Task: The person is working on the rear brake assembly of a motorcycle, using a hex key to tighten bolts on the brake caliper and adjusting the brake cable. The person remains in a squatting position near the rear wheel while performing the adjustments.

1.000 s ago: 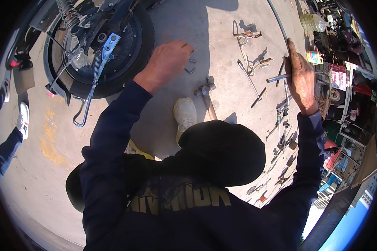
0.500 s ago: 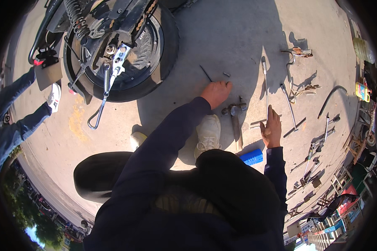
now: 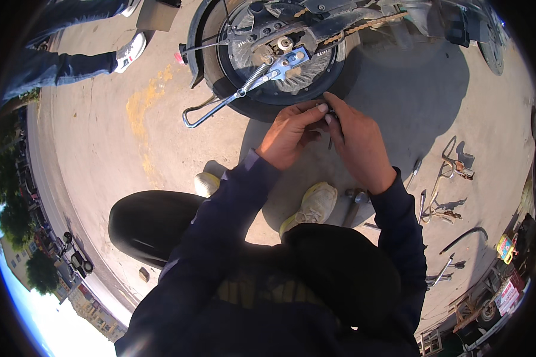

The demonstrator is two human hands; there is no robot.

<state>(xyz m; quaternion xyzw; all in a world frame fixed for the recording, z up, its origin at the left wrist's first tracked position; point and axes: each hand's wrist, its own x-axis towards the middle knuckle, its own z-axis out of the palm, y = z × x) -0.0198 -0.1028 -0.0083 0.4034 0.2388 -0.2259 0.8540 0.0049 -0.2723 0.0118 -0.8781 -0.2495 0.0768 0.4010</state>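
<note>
Both my hands meet in front of the motorcycle wheel [image 3: 258, 108], above the shaded ground. My left hand [image 3: 284, 135] is closed, its thumb and fingers pinching toward a small dark piece [image 3: 330, 111]. My right hand [image 3: 363, 143] closes on the same piece from the other side. Fingers cover most of it, so its kind is unclear. Below the fingertips a thin dark rod [image 3: 330, 143] shows; whether it is held or lies on the ground I cannot tell. Just beyond the hands, a silver kickstand [image 3: 274, 74] with a spring crosses the wheel.
A hammer [image 3: 352, 211] lies beside my right shoe [image 3: 317, 203], partly behind my arm. Bent metal parts [image 3: 443, 169], a black hose [image 3: 463, 238] and several tools lie to the right. A bystander's shoe [image 3: 131, 52] stands at the far left. A yellow container [image 3: 506, 249] is at far right.
My right hand has left the long tool on the right and come up to my left hand. Both now work together on a small dark piece near the wheel. The view has turned.
</note>
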